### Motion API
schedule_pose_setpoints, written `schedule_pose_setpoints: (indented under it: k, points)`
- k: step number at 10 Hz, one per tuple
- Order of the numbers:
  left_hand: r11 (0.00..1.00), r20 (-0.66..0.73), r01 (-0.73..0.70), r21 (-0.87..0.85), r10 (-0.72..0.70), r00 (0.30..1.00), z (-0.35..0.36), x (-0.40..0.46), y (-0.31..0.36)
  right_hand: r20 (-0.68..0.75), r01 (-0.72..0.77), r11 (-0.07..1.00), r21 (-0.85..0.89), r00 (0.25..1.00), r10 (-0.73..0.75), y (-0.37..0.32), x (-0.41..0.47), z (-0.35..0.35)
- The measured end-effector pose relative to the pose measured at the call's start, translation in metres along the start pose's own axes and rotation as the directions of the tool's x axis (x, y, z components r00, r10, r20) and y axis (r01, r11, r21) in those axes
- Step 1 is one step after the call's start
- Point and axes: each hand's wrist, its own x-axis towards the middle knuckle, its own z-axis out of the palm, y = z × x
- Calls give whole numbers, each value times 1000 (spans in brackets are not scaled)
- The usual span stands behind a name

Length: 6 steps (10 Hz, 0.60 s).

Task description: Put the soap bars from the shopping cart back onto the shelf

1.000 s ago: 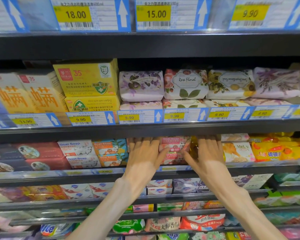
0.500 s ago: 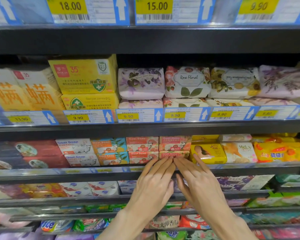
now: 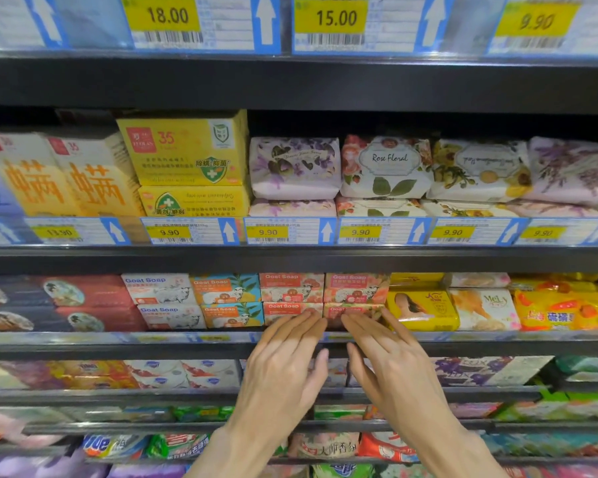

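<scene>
On the middle shelf [image 3: 290, 343], I see four pink Goat Soap boxes [image 3: 323, 298] stacked two by two at centre frame. My left hand [image 3: 283, 370] and right hand [image 3: 394, 367] reach from six o'clock, fingers straight, tips touching the lower pair, gripping nothing.

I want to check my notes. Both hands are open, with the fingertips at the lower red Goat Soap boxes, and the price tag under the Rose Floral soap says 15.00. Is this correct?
Not quite. The head view shows the tag under the Rose Floral soap reading 9.90; 15.00 is on the shelf above. The rest holds: left hand and right hand are open, fingertips at the lower red Goat Soap boxes.
</scene>
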Motion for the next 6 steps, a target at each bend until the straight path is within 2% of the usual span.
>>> schedule_pose_setpoints:
  k: [2,4,6]
  points:
    - [994,23,38,100,-41,999,2,-6,-11,18,-43,999,-2,999,43,-8,4,6]
    - [996,36,52,67,-55,998,1,-12,-9,45,-42,999,8,998,42,-10,1,0]
    - [998,-44,55,3,-55,998,-7,-29,7,60,32,998,61,998,-36,-12,-7,-9]
